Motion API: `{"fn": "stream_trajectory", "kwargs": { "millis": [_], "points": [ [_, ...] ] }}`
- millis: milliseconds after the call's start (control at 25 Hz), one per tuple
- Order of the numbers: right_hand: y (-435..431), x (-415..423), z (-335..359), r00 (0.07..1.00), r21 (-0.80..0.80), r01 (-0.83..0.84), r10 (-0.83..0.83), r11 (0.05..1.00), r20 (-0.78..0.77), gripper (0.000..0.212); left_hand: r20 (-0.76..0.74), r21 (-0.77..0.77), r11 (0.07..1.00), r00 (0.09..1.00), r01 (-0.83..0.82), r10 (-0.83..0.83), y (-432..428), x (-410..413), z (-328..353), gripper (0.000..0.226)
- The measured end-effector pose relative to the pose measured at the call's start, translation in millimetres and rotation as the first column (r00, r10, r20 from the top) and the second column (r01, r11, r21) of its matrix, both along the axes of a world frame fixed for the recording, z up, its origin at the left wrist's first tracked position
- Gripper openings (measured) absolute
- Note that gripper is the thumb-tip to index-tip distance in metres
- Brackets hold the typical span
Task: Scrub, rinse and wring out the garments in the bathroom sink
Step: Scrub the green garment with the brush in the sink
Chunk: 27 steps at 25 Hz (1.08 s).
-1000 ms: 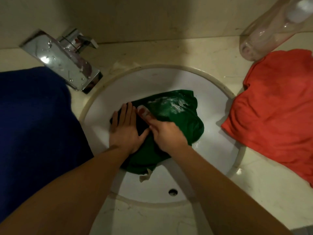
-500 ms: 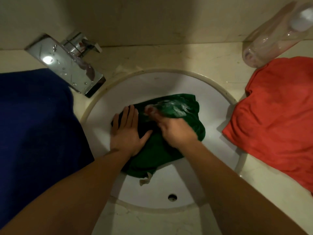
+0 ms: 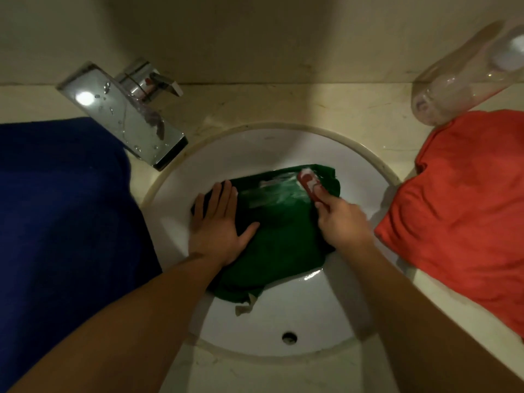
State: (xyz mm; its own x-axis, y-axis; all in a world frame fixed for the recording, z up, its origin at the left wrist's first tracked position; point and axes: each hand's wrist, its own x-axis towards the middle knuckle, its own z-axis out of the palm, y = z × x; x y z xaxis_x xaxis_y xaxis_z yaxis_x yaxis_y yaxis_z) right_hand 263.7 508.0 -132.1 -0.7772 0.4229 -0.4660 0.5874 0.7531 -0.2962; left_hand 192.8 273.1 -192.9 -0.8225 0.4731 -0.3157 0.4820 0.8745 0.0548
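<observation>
A green garment (image 3: pixel 283 239) lies bunched in the white sink (image 3: pixel 283 316), with white soap foam on its far part. My left hand (image 3: pixel 218 225) presses flat on the garment's left side, fingers straight. My right hand (image 3: pixel 340 222) grips a red scrubbing brush (image 3: pixel 309 181), whose foamy head rests on the garment's far right corner. A blue garment (image 3: pixel 65 222) lies on the counter to the left of the sink. An orange-red garment (image 3: pixel 465 211) lies on the counter to the right.
A chrome faucet (image 3: pixel 127 117) juts over the sink's far left rim. A clear plastic bottle (image 3: pixel 467 78) lies on the counter at the far right, by the orange-red garment. The overflow hole (image 3: pixel 289 337) sits in the sink's near wall. A beige wall runs behind the counter.
My right hand has swept the brush from beside my left hand to the garment's far right corner, spreading foam. My left hand has stayed pressed on the garment.
</observation>
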Motion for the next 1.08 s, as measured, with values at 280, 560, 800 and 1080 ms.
{"fn": "stream_trajectory", "kwargs": {
  "millis": [280, 560, 800, 1080],
  "points": [
    [-45.5, 22.1, -5.2, 0.979, -0.231, -0.117, 0.072, 0.966, -0.191, 0.043, 0.054, -0.306, 0.95, 0.997, 0.064, -0.05, -27.9, 12.2, 29.8, 0.095],
    [-45.3, 3.4, -8.5, 0.927, -0.244, -0.164, 0.065, 0.956, -0.37, 0.043, 0.015, 0.0, 0.993, 0.993, 0.115, -0.115, 10.9, 5.3, 15.2, 0.076],
    [26.1, 1.8, -16.3, 0.994, -0.05, -0.072, 0.068, 0.996, -0.087, 0.044, 0.056, 0.085, 0.991, 0.992, 0.107, -0.112, -0.5, 2.0, 2.0, 0.07],
    [-38.9, -1.3, -13.6, 0.915, -0.163, -0.356, 0.307, 0.92, -0.263, 0.051, -0.018, 0.069, 0.995, 0.997, 0.079, -0.077, -0.4, 6.5, -1.1, 0.072]
  ]
}}
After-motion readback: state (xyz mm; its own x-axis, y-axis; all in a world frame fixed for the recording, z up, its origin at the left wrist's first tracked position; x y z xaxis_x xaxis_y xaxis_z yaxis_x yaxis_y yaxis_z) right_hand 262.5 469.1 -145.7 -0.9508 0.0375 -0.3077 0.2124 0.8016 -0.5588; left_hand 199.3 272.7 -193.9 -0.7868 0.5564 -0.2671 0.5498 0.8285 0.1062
